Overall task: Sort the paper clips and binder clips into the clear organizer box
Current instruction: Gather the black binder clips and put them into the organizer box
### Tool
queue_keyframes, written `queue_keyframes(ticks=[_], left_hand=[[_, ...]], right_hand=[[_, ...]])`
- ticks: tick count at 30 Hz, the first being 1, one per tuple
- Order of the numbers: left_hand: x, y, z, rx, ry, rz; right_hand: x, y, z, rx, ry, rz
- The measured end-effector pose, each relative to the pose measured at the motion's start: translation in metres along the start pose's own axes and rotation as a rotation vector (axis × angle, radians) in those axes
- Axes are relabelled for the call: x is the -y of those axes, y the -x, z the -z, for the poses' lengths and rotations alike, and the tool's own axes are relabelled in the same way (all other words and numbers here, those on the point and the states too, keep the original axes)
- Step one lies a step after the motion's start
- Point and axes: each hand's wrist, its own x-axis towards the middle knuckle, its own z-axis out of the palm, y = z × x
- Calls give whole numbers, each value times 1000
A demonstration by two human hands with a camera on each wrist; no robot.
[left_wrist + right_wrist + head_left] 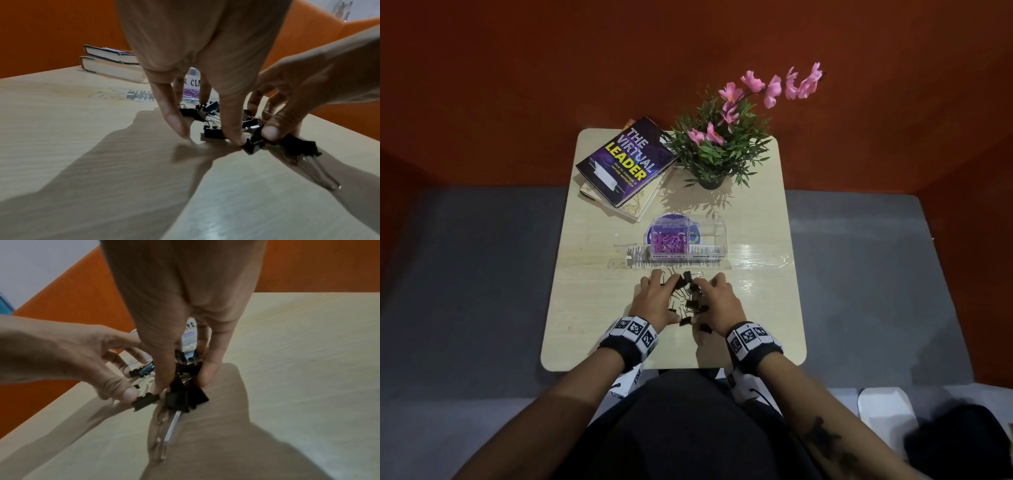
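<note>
Several black binder clips lie in a loose pile near the table's front middle. My left hand and right hand close in on the pile from either side with curled fingers. In the left wrist view the left thumb touches a clip. In the right wrist view my right hand pinches a cluster of clips. Just beyond the pile stands the clear organizer box. Its left compartment holds purple paper clips; its right one looks empty.
The pale wooden table carries two stacked books at the back left and a potted pink-flowered plant at the back right. A clear glossy strip runs across the table under the box's front.
</note>
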Motion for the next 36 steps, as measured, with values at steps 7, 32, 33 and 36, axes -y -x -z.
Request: queue_keyframes(ticks=[7, 32, 33, 36], left_hand=[[-13, -1, -1, -32, -41, -25], [-35, -22, 55, -314, 367, -160], [-42, -30, 62, -335, 382, -162], [-60, -57, 75, -360, 411, -140]], right_hand=[[6, -4, 3, -110, -114, 50], [-1, -32, 91, -542, -445, -36], [-6, -25, 86, -551, -441, -62], [-22, -4, 63, -416, -367, -118]])
